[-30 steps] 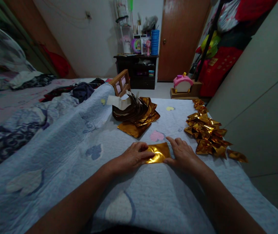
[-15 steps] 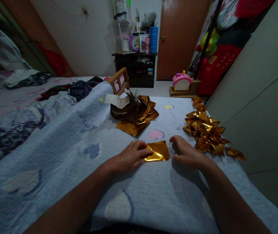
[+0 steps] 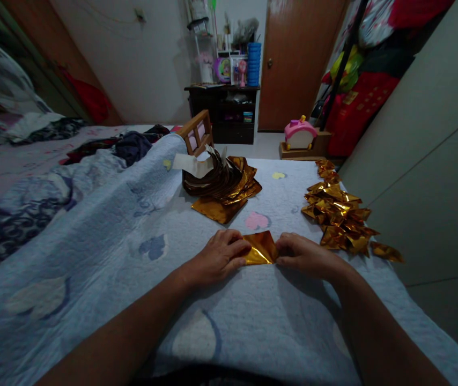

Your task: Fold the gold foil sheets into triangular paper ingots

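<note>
Forearms [image 3: 130,316] angle inward — left fingers [image 3: 240,247] bent, right fingers [image 3: 286,239] curled.

Home bedroom: quilt [image 3: 132,300], clothes [image 3: 132,148], toy [image 3: 300,135].

The gold foil sheet [image 3: 259,249] is a small, shiny oblong of deep amber, its wider dimension running between 9 and 3 o'clock. It lies nearly flat on the quilt [image 3: 253,305], around 5 o'clock from the middle of the view. A bright yellow glare streaks its lower part, near 6 o'clock, while the surface toward 12 and 1 o'clock looks darker and browner. Its 9 o'clock end is hidden under the left fingers [image 3: 239,247], and the right fingers [image 3: 288,242] meet its 3 o'clock edge. That edge slants from a corner near 1 o'clock down toward 4 o'clock.
</note>
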Available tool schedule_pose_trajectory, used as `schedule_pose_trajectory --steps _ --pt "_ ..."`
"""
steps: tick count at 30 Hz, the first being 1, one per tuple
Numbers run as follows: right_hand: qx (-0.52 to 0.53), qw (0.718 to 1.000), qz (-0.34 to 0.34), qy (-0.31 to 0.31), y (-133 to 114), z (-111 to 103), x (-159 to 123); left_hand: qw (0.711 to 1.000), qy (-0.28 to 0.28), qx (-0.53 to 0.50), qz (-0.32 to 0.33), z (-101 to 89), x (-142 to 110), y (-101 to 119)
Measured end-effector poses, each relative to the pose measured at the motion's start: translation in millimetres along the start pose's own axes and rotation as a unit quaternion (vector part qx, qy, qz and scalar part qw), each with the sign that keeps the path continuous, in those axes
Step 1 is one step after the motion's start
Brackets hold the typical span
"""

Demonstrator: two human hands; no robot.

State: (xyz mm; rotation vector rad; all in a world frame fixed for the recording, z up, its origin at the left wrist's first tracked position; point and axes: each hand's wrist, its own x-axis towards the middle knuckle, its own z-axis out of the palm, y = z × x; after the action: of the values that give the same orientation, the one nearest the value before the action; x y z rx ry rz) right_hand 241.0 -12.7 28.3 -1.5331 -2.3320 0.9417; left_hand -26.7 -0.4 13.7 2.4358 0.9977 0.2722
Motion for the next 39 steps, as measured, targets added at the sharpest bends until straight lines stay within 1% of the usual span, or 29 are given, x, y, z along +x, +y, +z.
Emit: schedule_pose_trajectory --steps 5,12,16,19,21,22,23,25,27,28,30,33,39 --pt "-0.009 1.0 0.007 -0.004 0.0 0.6 1.4 1.0 0.016 0.013 -0.009 5.2 1.9 -1.1" --pt "-0.097 0.994 0.042 0.017 -2.8 2.9 2.2 0.999 0.032 0.02 -0.005 12.2 0.2 -7.2" --pt "-0.123 0.991 0.057 -0.001 -6.8 0.1 2.2 0.999 0.039 0.024 0.0 15.5 0.3 -10.0" --pt "-0.119 0.99 0.077 -0.012 -8.3 -4.9 1.1 0.999 0.042 0.028 0.001 16.7 0.6 -10.9" --pt "-0.1 0.991 0.089 0.015 -7.8 -5.5 1.2 0.999 0.044 0.031 0.005 17.4 0.7 -11.5" --pt "-0.09 0.991 0.089 0.042 -7.5 -3.9 2.0 0.998 0.046 0.034 0.007 17.9 0.6 -11.9" --pt "-0.086 0.989 0.085 0.084 -7.5 -0.6 3.2 0.998 0.049 0.037 0.009 18.4 0.6 -12.5" --pt "-0.099 0.98 0.056 0.165 -9.4 10.4 7.1 0.998 0.051 0.042 0.014 19.5 0.6 -13.8" --pt "-0.127 0.97 0.028 0.203 -13.8 25.3 11.9 0.997 0.053 0.047 0.016 20.3 0.7 -14.9" --pt "-0.141 0.967 0.016 0.212 -16.4 32.8 14.1 0.997 0.053 0.049 0.016 20.4 0.8 -15.3" --pt "-0.169 0.965 0.0 0.199 -21.0 45.6 17.3 0.997 0.05 0.05 0.015 20.2 1.1 -15.6" --pt "-0.189 0.968 0.024 0.16 -22.5 54.1 17.5 0.998 0.048 0.046 0.011 19.6 1.3 -15.8" --pt "-0.186 0.974 0.093 0.091 -9.9 43.2 8.3 0.998 0.057 0.031 0.01 19.5 1.1 -17.0"
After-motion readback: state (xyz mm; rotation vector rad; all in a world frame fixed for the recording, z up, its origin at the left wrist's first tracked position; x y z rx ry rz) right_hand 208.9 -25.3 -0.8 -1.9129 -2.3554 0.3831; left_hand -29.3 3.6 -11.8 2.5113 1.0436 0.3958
